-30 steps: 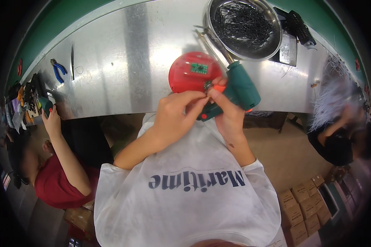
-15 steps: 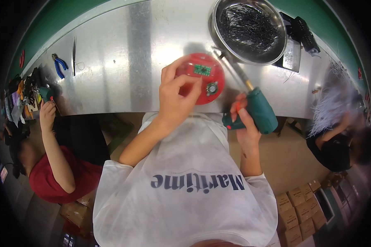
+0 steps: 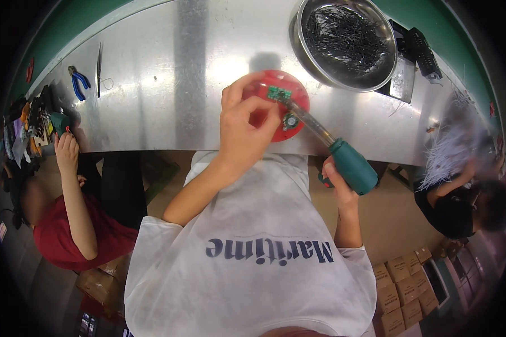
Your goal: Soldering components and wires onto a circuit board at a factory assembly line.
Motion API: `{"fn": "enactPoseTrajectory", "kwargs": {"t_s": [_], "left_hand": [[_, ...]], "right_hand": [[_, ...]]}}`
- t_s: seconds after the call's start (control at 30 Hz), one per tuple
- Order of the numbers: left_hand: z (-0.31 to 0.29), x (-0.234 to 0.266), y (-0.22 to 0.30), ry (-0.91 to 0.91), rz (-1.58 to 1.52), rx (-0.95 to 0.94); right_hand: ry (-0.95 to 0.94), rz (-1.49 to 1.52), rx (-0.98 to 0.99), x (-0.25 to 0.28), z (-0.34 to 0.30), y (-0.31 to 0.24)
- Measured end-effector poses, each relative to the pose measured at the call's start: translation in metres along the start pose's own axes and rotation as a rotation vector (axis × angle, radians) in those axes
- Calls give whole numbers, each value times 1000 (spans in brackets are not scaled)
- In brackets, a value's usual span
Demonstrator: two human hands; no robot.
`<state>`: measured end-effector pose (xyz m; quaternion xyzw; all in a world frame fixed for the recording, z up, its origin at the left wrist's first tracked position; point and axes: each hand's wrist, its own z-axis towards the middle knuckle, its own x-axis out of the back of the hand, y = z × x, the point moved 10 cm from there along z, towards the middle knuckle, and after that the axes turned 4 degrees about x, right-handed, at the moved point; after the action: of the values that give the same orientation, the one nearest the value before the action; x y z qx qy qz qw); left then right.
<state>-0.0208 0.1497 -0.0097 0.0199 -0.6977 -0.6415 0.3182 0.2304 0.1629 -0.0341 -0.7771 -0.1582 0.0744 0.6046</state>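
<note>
Steel bowl (image 3: pixel 348 84) on surface (image 3: pixel 140 84), ahead of right hand (image 3: pixel 340 182), heaped with thin black pieces (image 3: pixel 348 39). Red disc (image 3: pixel 299 91) at left hand's (image 3: pixel 242 129) fingertips, bearing green circuit board (image 3: pixel 275 91) and small round part (image 3: pixel 290 121). Right hand grips soldering gun (image 3: pixel 354 165), tip at board. Left thumb and forefinger nearly together; cannot tell if holding anything. Boxes (image 3: pixel 409 287) behind right hand, contents hidden.

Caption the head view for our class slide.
Left hand at a red disc, right hand holding a green soldering gun, its tip at a small circuit board.
</note>
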Motion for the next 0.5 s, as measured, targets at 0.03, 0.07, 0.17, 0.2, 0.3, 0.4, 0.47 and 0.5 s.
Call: {"fn": "enactPoseTrajectory", "kwargs": {"t_s": [0.03, 0.07, 0.17, 0.2, 0.3, 0.4, 0.47, 0.5], "left_hand": [[0, 0, 0, 1, 1, 2], [0, 0, -1, 3, -10, 21], [1, -1, 0, 1, -31, 54], [1, -1, -1, -4, -41, 68], [1, 1, 0, -4, -31, 66], [2, 2, 1, -2, -11, 60], [3, 2, 1, 0, -17, 66], [4, 1, 1, -2, -23, 72]], "right_hand": [[-2, 0, -1, 0, 0, 1], [-1, -13, 2, 1, 0, 3], [26, -20, 6, 3, -1, 5], [53, -15, 7, 5, -2, 5], [-1, -115, -21, 2, -2, 8], [-12, -128, -32, 0, -1, 7], [-4, -92, -45, -2, 1, 4], [7, -57, -60, -2, 1, 4]]}}
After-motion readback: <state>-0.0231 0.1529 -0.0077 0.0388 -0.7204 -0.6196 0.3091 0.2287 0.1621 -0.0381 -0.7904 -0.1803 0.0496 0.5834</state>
